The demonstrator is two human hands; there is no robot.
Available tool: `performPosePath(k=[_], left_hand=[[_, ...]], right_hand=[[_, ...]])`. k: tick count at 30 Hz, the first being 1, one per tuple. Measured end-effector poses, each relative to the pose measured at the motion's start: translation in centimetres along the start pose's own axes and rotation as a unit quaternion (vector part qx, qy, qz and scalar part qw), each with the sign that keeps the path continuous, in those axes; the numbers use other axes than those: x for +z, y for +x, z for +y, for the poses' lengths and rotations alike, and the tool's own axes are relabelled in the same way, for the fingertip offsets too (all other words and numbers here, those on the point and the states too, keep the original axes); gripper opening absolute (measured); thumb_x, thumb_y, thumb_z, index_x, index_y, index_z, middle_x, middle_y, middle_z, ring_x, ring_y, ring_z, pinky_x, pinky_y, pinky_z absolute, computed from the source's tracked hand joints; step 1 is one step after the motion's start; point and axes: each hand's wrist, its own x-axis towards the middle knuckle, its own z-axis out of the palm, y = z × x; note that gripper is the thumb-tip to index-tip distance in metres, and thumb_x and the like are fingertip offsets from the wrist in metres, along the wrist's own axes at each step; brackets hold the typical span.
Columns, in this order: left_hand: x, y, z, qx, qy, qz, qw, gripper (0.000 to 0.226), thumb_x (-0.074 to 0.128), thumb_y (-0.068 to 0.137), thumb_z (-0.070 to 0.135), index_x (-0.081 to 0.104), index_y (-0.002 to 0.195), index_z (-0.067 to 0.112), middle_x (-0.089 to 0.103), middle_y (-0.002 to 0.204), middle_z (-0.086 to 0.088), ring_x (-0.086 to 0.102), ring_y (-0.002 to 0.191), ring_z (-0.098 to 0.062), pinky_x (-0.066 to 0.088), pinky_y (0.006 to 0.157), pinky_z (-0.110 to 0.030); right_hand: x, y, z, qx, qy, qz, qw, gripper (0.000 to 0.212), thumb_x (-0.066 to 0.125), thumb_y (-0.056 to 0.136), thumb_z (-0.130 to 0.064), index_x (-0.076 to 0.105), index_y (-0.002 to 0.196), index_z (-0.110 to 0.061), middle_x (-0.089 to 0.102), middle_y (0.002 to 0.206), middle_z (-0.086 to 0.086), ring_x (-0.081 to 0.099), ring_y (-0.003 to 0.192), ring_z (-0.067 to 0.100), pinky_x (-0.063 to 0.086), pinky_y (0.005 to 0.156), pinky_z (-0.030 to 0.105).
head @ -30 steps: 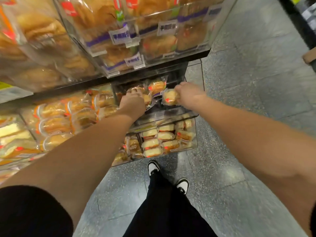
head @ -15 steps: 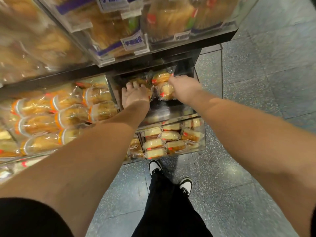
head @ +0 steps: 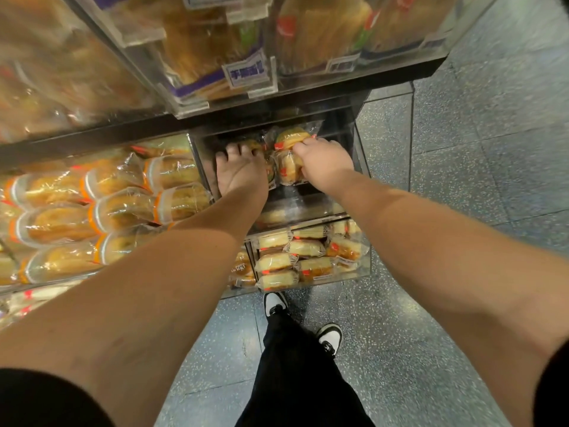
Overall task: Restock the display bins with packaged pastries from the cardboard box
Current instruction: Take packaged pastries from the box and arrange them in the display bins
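Both my hands reach into a clear acrylic display bin (head: 359,155) on the middle shelf. My left hand (head: 240,172) lies palm down with its fingers spread over wrapped pastries at the bin's left side. My right hand (head: 324,163) curls its fingers around a round wrapped pastry (head: 288,171) with a red label. This pastry rests in the bin below another wrapped pastry (head: 291,136). The pastries under my left hand are mostly hidden. No cardboard box is in view.
A lower clear bin (head: 365,269) holds several stacked wrapped cakes. To the left, a bin of long wrapped buns (head: 123,204) reaches the shelf front. Upper bins with price tags (head: 246,70) overhang the hands. My feet (head: 329,334) stand on grey speckled floor tiles.
Both hands have pushed deeper into the middle bin. The right hand has brought its pastry from the bin's front into the stack. The left hand has flattened onto the pastries.
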Motion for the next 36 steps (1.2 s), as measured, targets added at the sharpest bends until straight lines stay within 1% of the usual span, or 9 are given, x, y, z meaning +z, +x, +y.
performPosePath(k=[6,10,14,17,21,26,30,34,36], left_hand=[[-0.5,0.2,0.0,-0.002,-0.013,-0.026,1.000,0.083,0.070,0.083,0.012,0.026,0.153,0.014,0.027,0.157,-0.014,0.019,0.146,-0.034,0.023,0.116,-0.048],[-0.9,-0.3,0.0,0.005,-0.032,-0.018,0.999,0.070,0.058,0.091,0.010,0.025,0.153,0.012,0.027,0.156,-0.015,0.021,0.145,-0.035,0.024,0.115,-0.046],[-1.5,-2.5,0.2,0.035,-0.040,0.021,0.998,0.072,0.060,0.088,0.007,0.026,0.151,0.010,0.029,0.153,-0.018,0.025,0.142,-0.036,0.025,0.117,-0.047],[-1.6,-5.0,-0.3,0.075,-0.102,0.079,0.989,0.050,0.053,0.091,0.008,0.042,0.140,0.008,0.044,0.141,-0.017,0.040,0.130,-0.035,0.037,0.106,-0.045],[-3.3,-9.4,-1.6,0.082,-0.266,0.118,0.953,0.034,0.060,0.093,0.020,0.057,0.126,0.015,0.057,0.125,-0.009,0.054,0.112,-0.028,0.046,0.099,-0.045],[-4.8,-16.9,-5.5,0.079,-0.389,0.099,0.913,0.036,0.062,0.094,0.022,0.059,0.129,0.012,0.059,0.127,-0.009,0.057,0.114,-0.026,0.046,0.096,-0.034],[-5.2,-23.4,-10.4,0.012,-0.451,0.072,0.889,0.035,0.060,0.095,0.027,0.058,0.129,0.016,0.060,0.125,-0.006,0.058,0.104,-0.022,0.047,0.086,-0.032],[-4.4,-30.2,-16.1,-0.061,-0.552,0.079,0.828,0.031,0.061,0.095,0.033,0.061,0.124,0.022,0.066,0.112,-0.001,0.059,0.080,-0.014,0.044,0.064,-0.025],[-3.7,-33.5,-19.3,-0.096,-0.586,0.086,0.800,0.027,0.064,0.093,0.036,0.063,0.117,0.023,0.067,0.104,0.001,0.060,0.079,-0.013,0.049,0.067,-0.027]], right_hand=[[-0.2,0.0,0.2,0.004,-0.055,0.013,0.998,0.050,0.061,0.091,-0.014,0.047,0.139,-0.019,0.045,0.144,0.006,0.038,0.134,0.028,0.030,0.110,0.042],[-0.8,-0.4,0.4,0.022,-0.056,0.016,0.998,0.052,0.063,0.090,-0.014,0.046,0.139,-0.018,0.043,0.146,0.009,0.038,0.135,0.029,0.031,0.109,0.041],[-2.0,-2.1,0.4,0.028,-0.053,0.036,0.998,0.053,0.064,0.089,-0.011,0.046,0.138,-0.015,0.045,0.142,0.011,0.041,0.131,0.030,0.034,0.108,0.042],[-3.2,-4.5,0.3,0.034,-0.046,0.064,0.996,0.050,0.066,0.089,-0.014,0.049,0.136,-0.015,0.050,0.136,0.010,0.046,0.126,0.029,0.038,0.104,0.041],[-6.9,-8.9,-0.5,0.043,-0.008,0.028,0.999,0.040,0.060,0.091,-0.013,0.054,0.131,-0.013,0.053,0.126,0.010,0.048,0.118,0.030,0.042,0.097,0.042],[-12.3,-15.2,-3.6,0.054,0.041,-0.010,0.998,0.039,0.058,0.094,-0.023,0.054,0.132,-0.013,0.054,0.125,0.009,0.051,0.117,0.031,0.046,0.095,0.041],[-16.5,-20.1,-7.9,0.032,0.151,-0.037,0.987,0.021,0.058,0.097,-0.025,0.063,0.116,-0.019,0.058,0.099,-0.001,0.056,0.094,0.019,0.041,0.077,0.028],[-20.0,-23.6,-13.9,-0.019,0.160,-0.064,0.985,0.037,0.056,0.098,-0.033,0.058,0.130,-0.016,0.063,0.125,0.005,0.059,0.111,0.025,0.047,0.089,0.032],[-21.4,-25.1,-17.6,-0.048,0.167,-0.076,0.982,0.038,0.055,0.099,-0.036,0.057,0.131,-0.016,0.062,0.128,0.006,0.058,0.117,0.026,0.048,0.095,0.035]])
